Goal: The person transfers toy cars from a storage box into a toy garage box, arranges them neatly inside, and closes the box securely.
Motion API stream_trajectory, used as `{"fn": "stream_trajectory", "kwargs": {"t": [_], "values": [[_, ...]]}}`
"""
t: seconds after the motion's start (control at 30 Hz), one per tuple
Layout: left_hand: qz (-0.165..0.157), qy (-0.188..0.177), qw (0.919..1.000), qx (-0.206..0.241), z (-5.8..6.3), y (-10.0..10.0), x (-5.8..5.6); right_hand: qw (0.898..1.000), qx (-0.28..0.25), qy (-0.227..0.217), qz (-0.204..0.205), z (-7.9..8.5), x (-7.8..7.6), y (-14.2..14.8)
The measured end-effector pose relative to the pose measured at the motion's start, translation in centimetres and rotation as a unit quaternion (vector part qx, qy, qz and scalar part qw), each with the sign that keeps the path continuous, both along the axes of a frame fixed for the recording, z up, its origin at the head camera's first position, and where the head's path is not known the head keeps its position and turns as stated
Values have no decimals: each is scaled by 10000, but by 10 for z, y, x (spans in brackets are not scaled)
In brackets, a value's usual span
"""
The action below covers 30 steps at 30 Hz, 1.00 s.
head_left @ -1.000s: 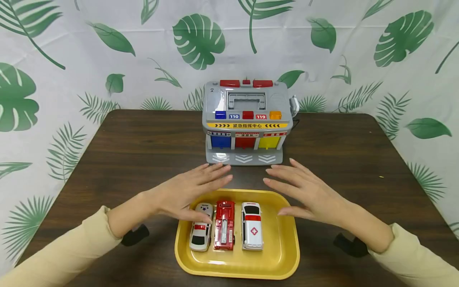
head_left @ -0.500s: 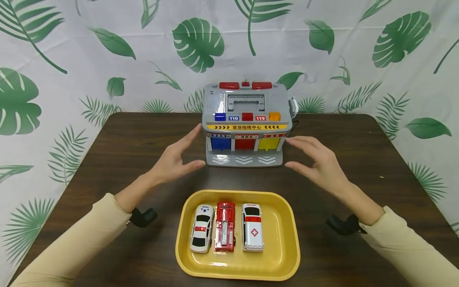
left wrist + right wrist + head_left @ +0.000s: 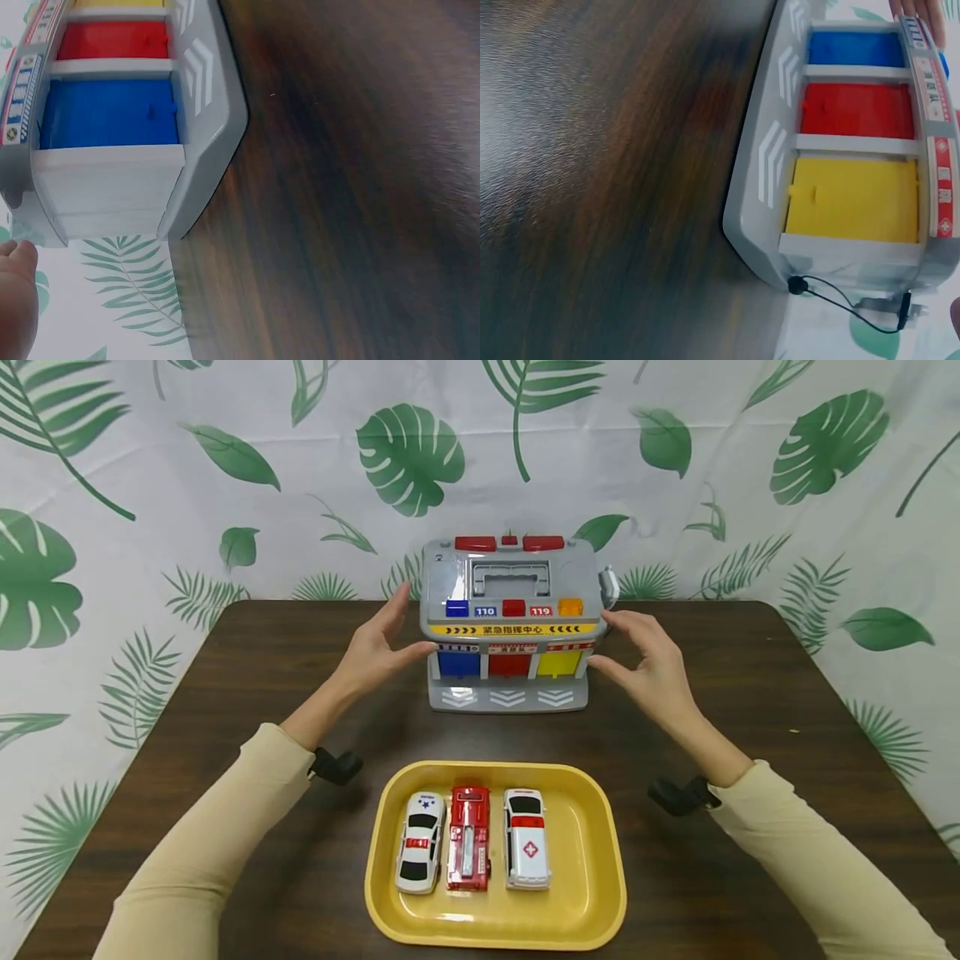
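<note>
A grey toy garage [image 3: 512, 631] with blue, red and yellow doors stands towards the back of the table. Beside its left end is my left hand [image 3: 375, 652], fingers extended and thumb apart, the thumb tip by the front corner. My right hand [image 3: 651, 664] is at the opposite end, fingertips by the roof edge and thumb near the yellow door [image 3: 855, 199]. Whether either hand touches the garage I cannot tell. The left wrist view catches part of the left hand [image 3: 16, 300] beyond the white side wall.
Nearer to me, a yellow tray [image 3: 592, 910] holds a white police car [image 3: 420, 843], a red fire engine [image 3: 468, 839] and a white ambulance [image 3: 527, 839]. A black cord [image 3: 847, 307] hangs at the garage's right end. Behind the table [image 3: 262, 677] is a leaf-print cloth [image 3: 315, 410].
Both hands have moved forward from above the tray to the two ends of the garage, raising slightly in the last half second. The garage and toy vehicles stay where they were.
</note>
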<state>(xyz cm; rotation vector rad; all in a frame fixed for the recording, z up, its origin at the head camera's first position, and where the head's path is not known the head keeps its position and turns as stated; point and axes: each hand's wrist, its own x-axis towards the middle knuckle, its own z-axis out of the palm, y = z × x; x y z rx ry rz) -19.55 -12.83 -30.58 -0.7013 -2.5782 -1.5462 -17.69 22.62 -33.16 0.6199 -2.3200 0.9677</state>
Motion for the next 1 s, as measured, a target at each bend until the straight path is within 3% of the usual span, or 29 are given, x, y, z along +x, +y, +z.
{"fn": "stream_trajectory", "kwargs": {"t": [0.23,0.67,1.0], "values": [[177,-225,9996,-30,-30,-3,-40,9999,-79,-93,-41,-5,-14,-8],[62,-622,9979,181,-34,-2,-53,9995,39,-328,-14,-9,-26,-15],[-327,-712,9954,558,-39,2,-56,9990,-31,-454,17,-12,-29,-18]]}}
